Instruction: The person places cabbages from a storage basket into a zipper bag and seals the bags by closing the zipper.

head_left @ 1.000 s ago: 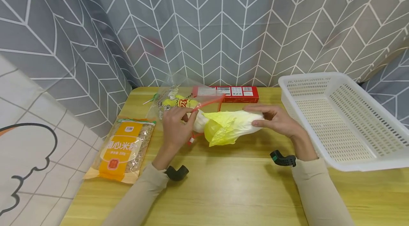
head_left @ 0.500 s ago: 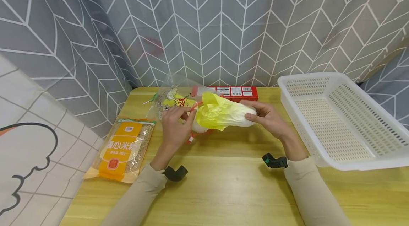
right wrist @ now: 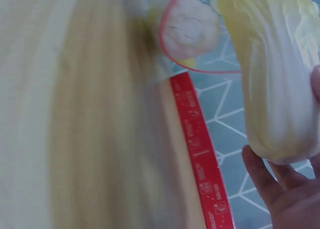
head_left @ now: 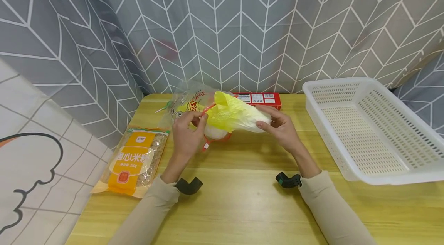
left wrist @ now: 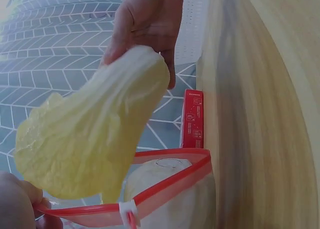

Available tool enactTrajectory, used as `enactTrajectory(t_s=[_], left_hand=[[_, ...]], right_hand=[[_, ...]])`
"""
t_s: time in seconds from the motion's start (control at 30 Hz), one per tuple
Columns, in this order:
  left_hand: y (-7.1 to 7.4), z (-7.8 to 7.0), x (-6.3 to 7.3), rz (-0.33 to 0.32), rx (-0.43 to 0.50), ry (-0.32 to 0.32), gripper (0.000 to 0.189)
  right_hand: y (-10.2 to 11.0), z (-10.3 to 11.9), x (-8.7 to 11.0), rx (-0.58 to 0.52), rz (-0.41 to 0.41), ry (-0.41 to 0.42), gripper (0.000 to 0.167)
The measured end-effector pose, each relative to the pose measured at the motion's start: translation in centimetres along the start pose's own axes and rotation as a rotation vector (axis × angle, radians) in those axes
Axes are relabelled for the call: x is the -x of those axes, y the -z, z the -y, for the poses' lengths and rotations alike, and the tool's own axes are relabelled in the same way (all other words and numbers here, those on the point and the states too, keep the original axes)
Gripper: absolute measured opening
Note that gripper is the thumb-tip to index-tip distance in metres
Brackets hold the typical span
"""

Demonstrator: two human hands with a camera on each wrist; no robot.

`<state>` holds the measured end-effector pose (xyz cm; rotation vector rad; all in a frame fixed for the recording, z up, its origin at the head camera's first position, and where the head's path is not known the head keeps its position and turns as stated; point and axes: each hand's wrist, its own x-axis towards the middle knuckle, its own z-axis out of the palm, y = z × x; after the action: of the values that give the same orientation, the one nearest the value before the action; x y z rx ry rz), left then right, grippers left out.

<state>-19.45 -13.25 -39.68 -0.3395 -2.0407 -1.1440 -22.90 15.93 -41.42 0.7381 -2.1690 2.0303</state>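
Note:
My right hand point(head_left: 282, 127) grips a yellow and white napa cabbage point(head_left: 239, 114) by its white base, leafy end pointing left. That leafy end is at the mouth of a clear zip bag point(head_left: 189, 100) with a red zip edge and printed lettering. My left hand point(head_left: 187, 133) pinches the red edge point(left wrist: 170, 186) between thumb and fingers, and the mouth gapes. Inside the bag sits a pale, rounded vegetable point(left wrist: 172, 209), probably another cabbage; most of it is hidden behind the leaves in the head view.
A red box point(head_left: 267, 99) lies at the table's back edge. On the left is an orange-labelled packet of dry noodles point(head_left: 133, 162). At right stands a white perforated basket point(head_left: 367, 181). A grey patterned curtain point(head_left: 256, 25) hangs behind the wooden table point(head_left: 239, 206).
The cabbage has moved left and away from me, its leafy end rising and coming over the bag's mouth. My right hand moved with it; my left hand shifted slightly left, keeping its pinch.

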Motion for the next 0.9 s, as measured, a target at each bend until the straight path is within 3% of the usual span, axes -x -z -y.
enactTrajectory(t_s=[0.17,0.4,0.67,0.9], left_hand=[[0.1,0.0,-0.1,0.007,0.025,0.048,0.010],[0.4,-0.3,-0.3,-0.027,0.061,0.098,0.011],[0.5,0.0,-0.3,-0.073,0.113,0.160,0.011],[0.5,-0.1,-0.4,-0.113,0.132,0.234,0.017]], right_hand=[[-0.9,-0.4,0.0,0.081,-0.058,0.111,0.050],[-1.7,-0.4,-0.2,0.369,-0.087,0.368,0.051],[-1.9,0.0,-0.2,0.519,-0.006,0.551,0.055],[-2.0,0.9,-0.4,0.656,0.056,0.631,0.052]])
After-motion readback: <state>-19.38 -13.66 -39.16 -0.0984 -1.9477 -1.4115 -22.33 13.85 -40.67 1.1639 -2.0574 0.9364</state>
